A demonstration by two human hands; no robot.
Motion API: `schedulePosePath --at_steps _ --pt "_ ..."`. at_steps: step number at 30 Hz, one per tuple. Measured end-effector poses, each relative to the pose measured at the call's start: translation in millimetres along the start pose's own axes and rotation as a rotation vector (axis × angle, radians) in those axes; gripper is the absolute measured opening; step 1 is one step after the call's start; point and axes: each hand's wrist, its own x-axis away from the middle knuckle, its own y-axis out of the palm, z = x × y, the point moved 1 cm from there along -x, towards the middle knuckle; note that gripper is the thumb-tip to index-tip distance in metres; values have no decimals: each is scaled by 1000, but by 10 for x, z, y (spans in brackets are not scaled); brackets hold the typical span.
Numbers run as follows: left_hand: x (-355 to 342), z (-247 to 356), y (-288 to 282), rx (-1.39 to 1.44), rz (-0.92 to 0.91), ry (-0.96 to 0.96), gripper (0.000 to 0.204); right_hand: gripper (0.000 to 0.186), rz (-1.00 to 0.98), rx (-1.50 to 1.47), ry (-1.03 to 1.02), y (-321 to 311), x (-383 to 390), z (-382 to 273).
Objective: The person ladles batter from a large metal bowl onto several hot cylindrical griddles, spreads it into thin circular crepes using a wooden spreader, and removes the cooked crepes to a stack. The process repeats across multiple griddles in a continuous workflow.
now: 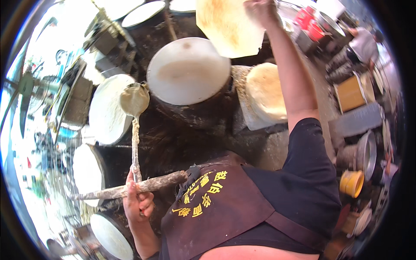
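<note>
High in front, my right hand (261, 12) is closed on the edge of a large thin pancake (229, 32), pale yellow with browned patches. It hangs above the far right rim of a round griddle (188, 71), whose pale surface has a brownish smear. My left hand (138, 203) is closed round the batter-crusted handle of a ladle (134, 100). Pale batter covers the ladle's bowl, which overlaps the right edge of another griddle (107, 110) coated with a whitish layer. A rough wooden stick (162, 182) crosses the same left grip. Right of the middle griddle lies a round stack of pancakes (266, 93) on a board.
More round griddles stand at the left (88, 171), the lower left (112, 236) and the far side (143, 14). Along the right are a yellow bucket (352, 183), a metal basin (368, 156), a cardboard box (349, 93) and red containers (313, 28). Another person (363, 45) is at the far right.
</note>
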Motion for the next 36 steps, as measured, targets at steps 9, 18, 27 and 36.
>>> schedulePosePath --at_steps 9,18,27,36 --pt "-535 -53 257 299 -264 -314 46 32 375 -572 478 -2636 1232 1234" --pt "-834 -283 1042 288 -248 -263 56 53 842 -195 1006 -2919 3771 3104" --pt "-1091 -242 1518 -241 368 278 49 54 289 1016 578 -2651 3141 2330" --pt "-2180 -516 1789 -251 -186 -224 40 49 -841 -157 -281 68 1945 -358"
